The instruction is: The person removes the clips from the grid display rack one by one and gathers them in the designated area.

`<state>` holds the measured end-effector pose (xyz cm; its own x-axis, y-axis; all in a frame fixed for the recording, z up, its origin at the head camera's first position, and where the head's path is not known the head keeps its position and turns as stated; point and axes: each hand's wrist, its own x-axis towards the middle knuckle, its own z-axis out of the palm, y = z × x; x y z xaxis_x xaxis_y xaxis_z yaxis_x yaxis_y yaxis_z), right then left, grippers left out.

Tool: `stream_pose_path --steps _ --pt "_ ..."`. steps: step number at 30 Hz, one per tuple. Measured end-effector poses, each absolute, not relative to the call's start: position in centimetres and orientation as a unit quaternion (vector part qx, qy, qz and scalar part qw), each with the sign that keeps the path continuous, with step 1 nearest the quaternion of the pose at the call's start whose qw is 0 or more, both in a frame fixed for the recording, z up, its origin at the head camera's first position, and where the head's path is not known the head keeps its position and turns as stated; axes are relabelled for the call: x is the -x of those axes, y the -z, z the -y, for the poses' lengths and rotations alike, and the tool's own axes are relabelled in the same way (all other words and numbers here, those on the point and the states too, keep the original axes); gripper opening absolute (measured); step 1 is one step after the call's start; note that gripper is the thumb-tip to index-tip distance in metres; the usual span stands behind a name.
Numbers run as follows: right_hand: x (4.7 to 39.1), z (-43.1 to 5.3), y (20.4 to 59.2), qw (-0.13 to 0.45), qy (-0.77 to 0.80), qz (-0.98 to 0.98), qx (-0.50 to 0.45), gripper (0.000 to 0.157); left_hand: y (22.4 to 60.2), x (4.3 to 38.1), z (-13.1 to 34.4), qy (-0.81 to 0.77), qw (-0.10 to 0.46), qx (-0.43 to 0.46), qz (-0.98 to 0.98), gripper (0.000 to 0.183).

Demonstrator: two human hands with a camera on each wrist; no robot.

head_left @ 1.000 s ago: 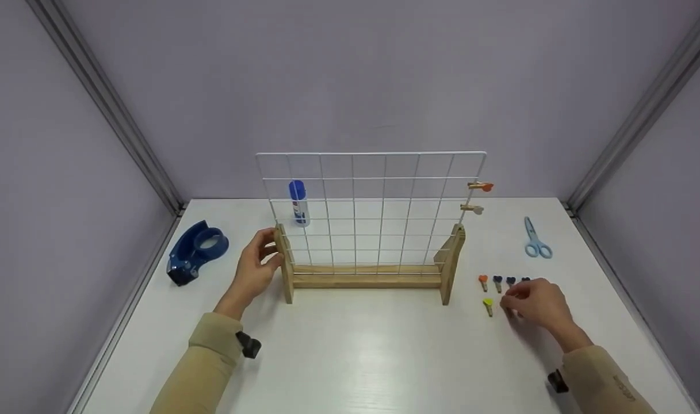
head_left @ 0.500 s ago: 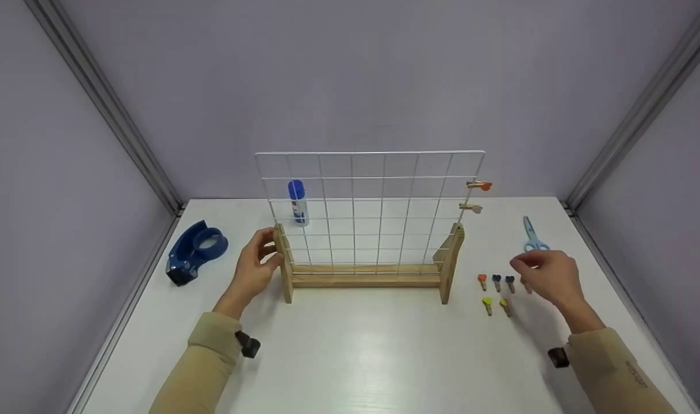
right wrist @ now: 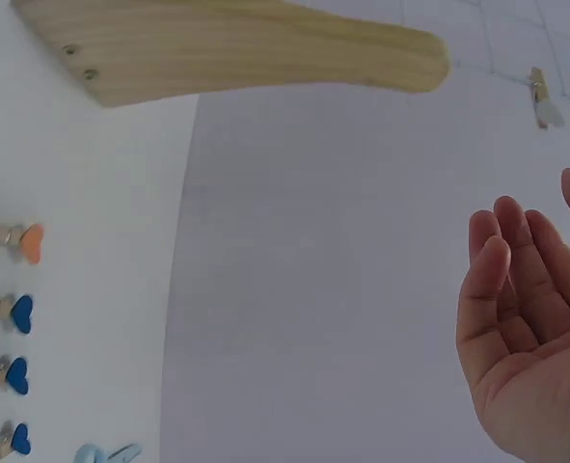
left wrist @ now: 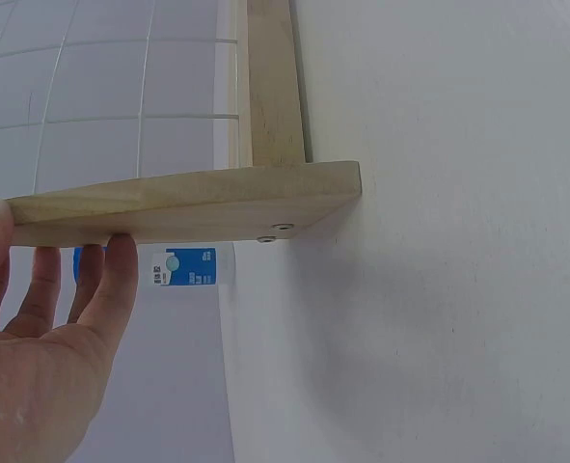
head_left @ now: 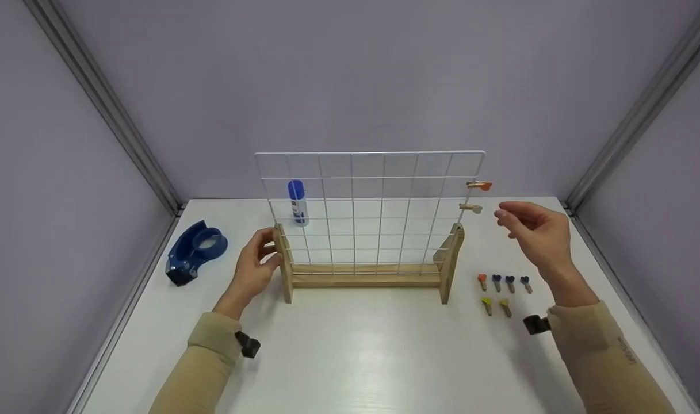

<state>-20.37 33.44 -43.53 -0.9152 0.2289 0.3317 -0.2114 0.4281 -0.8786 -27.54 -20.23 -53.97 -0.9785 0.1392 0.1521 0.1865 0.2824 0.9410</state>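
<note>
A white wire grid (head_left: 367, 152) stands upright in a wooden stand (head_left: 367, 281). My left hand (head_left: 252, 270) holds the stand's left side panel (left wrist: 188, 198), thumb toward one edge and fingertips against its outer face. An orange heart clothespin (head_left: 485, 186) and a grey heart clothespin (right wrist: 548, 106) are clipped to the grid's right edge. Just right of the grey one, my right hand (head_left: 542, 236) hovers with relaxed fingers and holds nothing. On the table below it lie two rows of small clothespins: an orange one (head_left: 482, 280), several blue ones (head_left: 510, 283) and two yellow ones (head_left: 487, 305).
A blue tape dispenser (head_left: 191, 253) lies at the left. Behind the grid stands a glue stick (head_left: 298, 204) with a blue cap. Light blue scissors (right wrist: 106, 453) are hidden by the right hand in the head view. Pale walls enclose the white table (head_left: 350, 356).
My right hand has left a yellow clothespin lying in the front row and risen away toward the grid's right edge. The left hand stays on the side panel.
</note>
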Motion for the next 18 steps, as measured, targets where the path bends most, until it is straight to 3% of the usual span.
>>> stream_pose_path --steps 5,11,18 --pt "21.9 -31.0 42.6 0.261 -0.643 0.719 -0.035 0.024 53.9 27.4 20.1 0.585 0.017 0.102 0.804 0.057" --pt "23.2 -29.4 42.4 0.285 -0.754 0.582 -0.107 0.021 53.9 27.4 20.1 0.586 0.010 0.099 0.804 0.057" --pt "23.8 -28.2 42.4 0.322 -0.773 0.532 -0.125 0.019 53.8 27.5 20.2 0.586 0.015 0.100 0.804 0.058"
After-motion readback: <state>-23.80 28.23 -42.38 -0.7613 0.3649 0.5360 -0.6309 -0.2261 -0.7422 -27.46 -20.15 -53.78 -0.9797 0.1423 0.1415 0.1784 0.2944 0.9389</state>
